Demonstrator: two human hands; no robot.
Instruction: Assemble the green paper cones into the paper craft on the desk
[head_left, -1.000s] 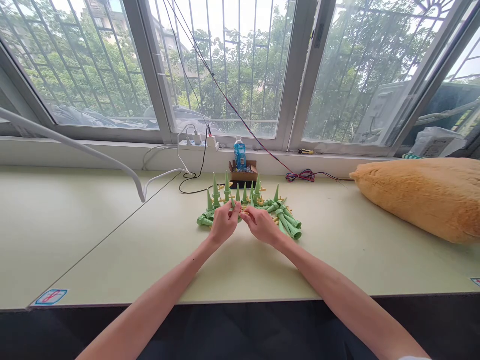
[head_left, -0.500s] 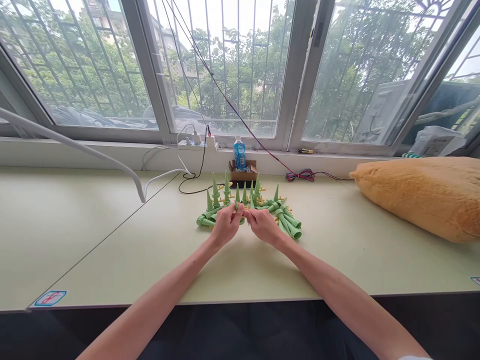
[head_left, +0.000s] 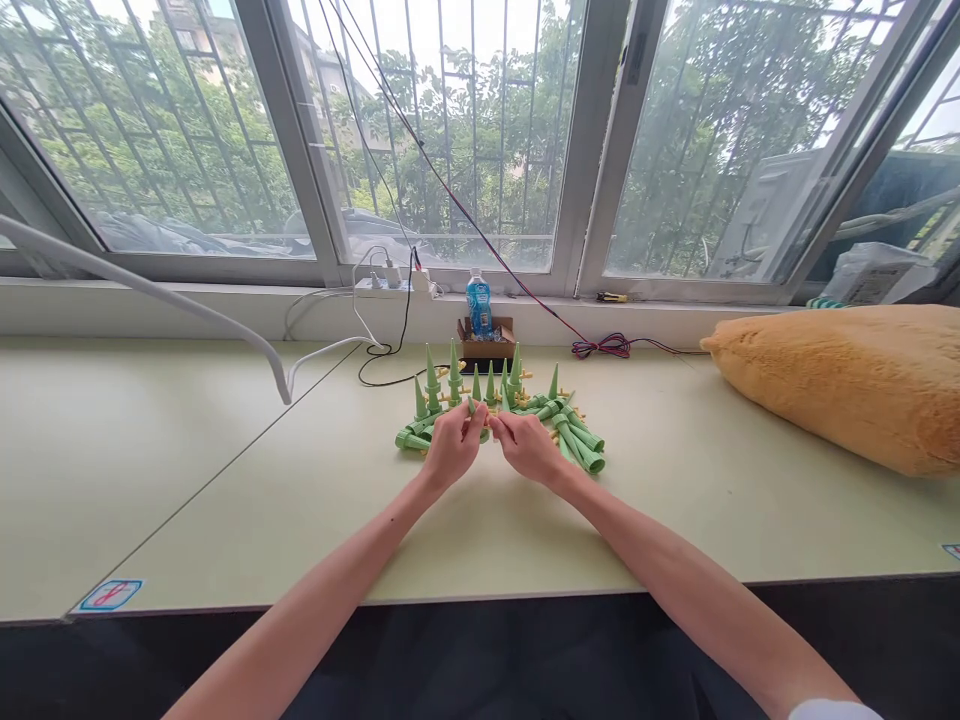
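My left hand (head_left: 454,445) is closed around a green plant watering spike, whose pointed tip (head_left: 472,406) shows above the fingers. Close beside it, my right hand (head_left: 529,445) pinches at the same spot, its fingertips near the left hand's. What the right fingers grip is too small and covered to make out. Several green watering spikes (head_left: 455,375) with small yellow valves stand upright behind my hands. More green spikes (head_left: 577,440) lie in a pile to the right of my right hand, and others (head_left: 412,438) lie left of my left hand.
Behind the spikes are a cardboard box (head_left: 487,348) and a blue-labelled bottle (head_left: 478,305). A power strip (head_left: 394,288) sits on the sill. Bundled cable (head_left: 602,346) and a large tan plush cushion (head_left: 840,390) are on the right. A white tube (head_left: 217,325) arches over the left tabletop.
My hands stay together in nearly the same place, with only slight finger movement. The view has shifted a little.
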